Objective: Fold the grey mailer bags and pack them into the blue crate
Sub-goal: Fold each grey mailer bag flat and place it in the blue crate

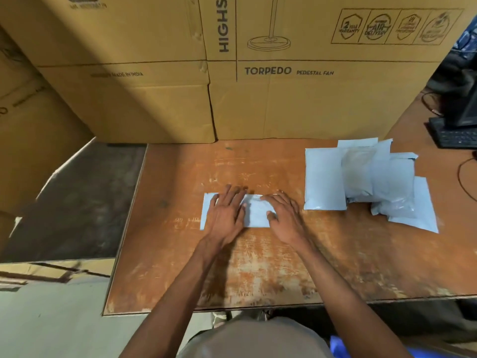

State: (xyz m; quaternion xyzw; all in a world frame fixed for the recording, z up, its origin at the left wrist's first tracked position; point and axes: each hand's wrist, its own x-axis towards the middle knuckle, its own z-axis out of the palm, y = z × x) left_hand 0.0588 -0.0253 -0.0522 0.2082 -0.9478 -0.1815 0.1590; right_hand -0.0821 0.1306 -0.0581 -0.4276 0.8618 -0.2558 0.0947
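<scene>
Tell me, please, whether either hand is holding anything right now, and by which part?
Nothing is gripped. Both the left hand and right hand press flat on the grey mailer bag on the table, one toward each end.

Bare table (258,267) is left open in front and to the left; the back is walled by cardboard boxes (284,99), the right blocked by piled mailer bags (361,177)

Flat on the bench (258,267), one mailer bag (255,213) under left hand (224,213) and right hand (284,218); piled bags (361,182) to its right; cartons (284,99) behind; keyboard (456,135) far right.
</scene>
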